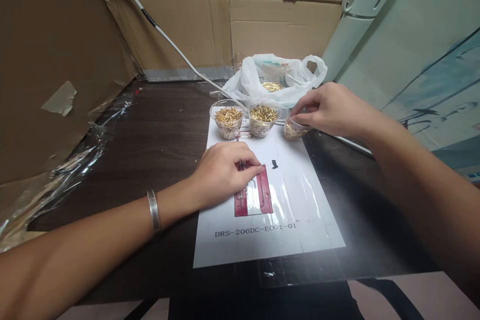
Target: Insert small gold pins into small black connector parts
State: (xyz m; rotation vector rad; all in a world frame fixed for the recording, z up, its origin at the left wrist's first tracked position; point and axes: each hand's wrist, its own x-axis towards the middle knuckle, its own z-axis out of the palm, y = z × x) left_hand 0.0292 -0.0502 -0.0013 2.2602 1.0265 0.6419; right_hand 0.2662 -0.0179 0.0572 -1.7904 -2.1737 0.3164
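My left hand [223, 172] rests on a white laminated sheet [300, 220], fingers curled and pinching a small gold pin [260, 165] at the top of a red template outline [266, 195]. My right hand [330, 107] reaches to the rightmost of three clear plastic cups [293, 130] filled with small gold parts, fingertips pinched at its rim. The other two cups [228, 119] [263, 120] stand in a row at the sheet's far edge. A silver bracelet [153, 209] circles my left wrist.
A white plastic bag [277, 80] with more gold parts sits behind the cups. A white cable [168, 40] runs across cardboard walls [262, 20]. Crumpled clear film [75, 160] lies at the left of the dark table [161, 125]. A pale panel [412, 35] stands right.
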